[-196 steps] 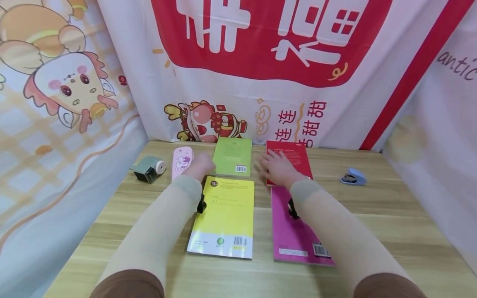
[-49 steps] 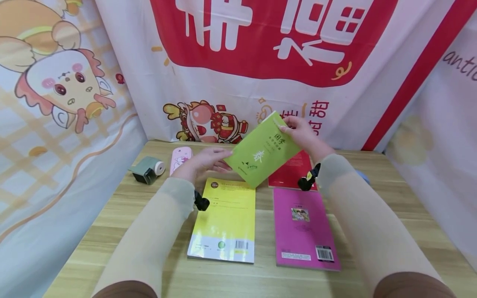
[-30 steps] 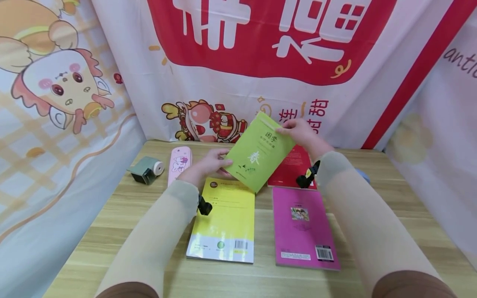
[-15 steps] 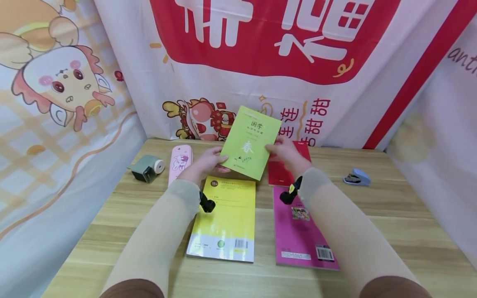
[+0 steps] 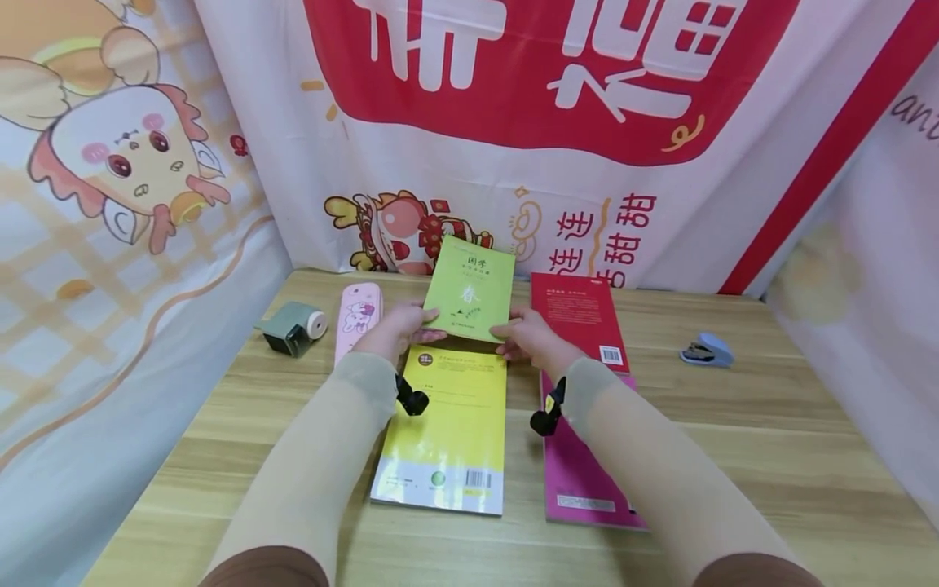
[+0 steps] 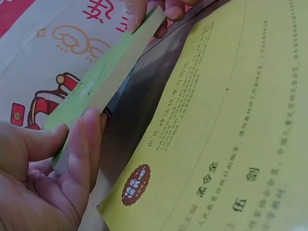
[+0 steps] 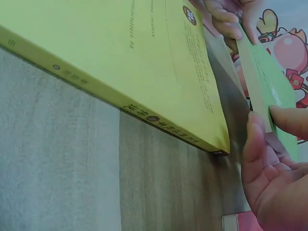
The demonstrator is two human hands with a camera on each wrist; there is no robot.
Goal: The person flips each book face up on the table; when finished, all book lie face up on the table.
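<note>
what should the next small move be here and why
Probably lower the green book flat onto the table, just beyond the yellow book: the left grip and right grip hold it by its near corners, and the wrist views show that edge raised off the table.

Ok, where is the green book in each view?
Head: green book in the middle, held between left hand and right hand.
Left wrist: green book at upper left, slanted.
Right wrist: green book at upper right, slanted too.
Shared landmark: the yellow book with its brown badge.
</note>
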